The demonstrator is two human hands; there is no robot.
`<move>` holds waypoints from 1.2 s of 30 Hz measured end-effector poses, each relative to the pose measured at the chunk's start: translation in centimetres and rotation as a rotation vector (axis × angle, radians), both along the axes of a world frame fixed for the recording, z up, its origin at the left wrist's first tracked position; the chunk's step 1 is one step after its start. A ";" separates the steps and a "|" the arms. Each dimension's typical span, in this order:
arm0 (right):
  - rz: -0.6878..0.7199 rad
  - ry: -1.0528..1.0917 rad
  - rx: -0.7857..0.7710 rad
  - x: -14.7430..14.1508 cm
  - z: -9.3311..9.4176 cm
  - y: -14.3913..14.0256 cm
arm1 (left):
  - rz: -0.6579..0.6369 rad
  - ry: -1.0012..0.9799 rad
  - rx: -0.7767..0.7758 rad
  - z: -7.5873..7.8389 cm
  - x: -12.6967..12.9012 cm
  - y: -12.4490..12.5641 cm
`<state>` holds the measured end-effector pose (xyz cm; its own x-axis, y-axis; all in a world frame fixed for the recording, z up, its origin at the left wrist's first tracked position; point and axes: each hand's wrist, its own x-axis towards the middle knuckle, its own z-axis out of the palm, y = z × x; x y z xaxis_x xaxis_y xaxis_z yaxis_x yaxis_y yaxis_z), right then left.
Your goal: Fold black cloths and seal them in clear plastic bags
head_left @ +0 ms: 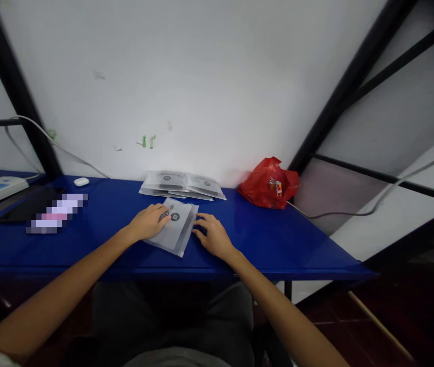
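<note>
A frosted zip pouch with a dark round logo lies at an angle on the blue desk, its zip edge toward the right. My left hand rests flat on the pouch's left part, fingers stretched over it. At the zip side is my right hand, fingers apart and slightly bent, the tips at or just beside the pouch edge; whether they touch it I cannot tell. Behind the pouch, against the wall, similar zip pouches lie in two overlapping stacks.
A red plastic bag sits at the back right, a cable running out past it. On the left are a white earbud case, a dark flat tablet-like slab, a blurred-out phone-like item and a white power strip. The desk's front edge is close to my lap.
</note>
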<state>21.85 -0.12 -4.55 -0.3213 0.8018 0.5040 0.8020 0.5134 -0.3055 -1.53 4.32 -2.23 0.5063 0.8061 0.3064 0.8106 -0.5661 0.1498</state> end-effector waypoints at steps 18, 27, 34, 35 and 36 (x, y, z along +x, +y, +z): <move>0.215 0.098 -0.216 -0.3 1.4 3.2 | 0.177 -0.150 -0.211 0.4 -1.0 2.2; 0.077 0.097 -0.177 0.3 0.9 3.8 | 0.240 -0.174 -0.386 0.9 -2.1 1.5; -0.271 0.169 -0.099 2.1 -0.1 3.9 | 0.304 -0.123 -0.259 -1.1 -5.4 1.3; -0.302 0.181 -0.084 2.6 -0.3 4.0 | 0.315 -0.112 -0.247 -1.2 -6.3 1.5; -0.322 0.193 -0.072 3.2 -0.4 4.0 | 0.323 -0.100 -0.239 -1.2 -7.3 1.9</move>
<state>25.05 3.88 -4.96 0.0480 0.8818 0.4692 0.8428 0.2164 -0.4929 -8.81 6.22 -3.43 0.1932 0.9730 0.1261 0.9155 -0.2250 0.3334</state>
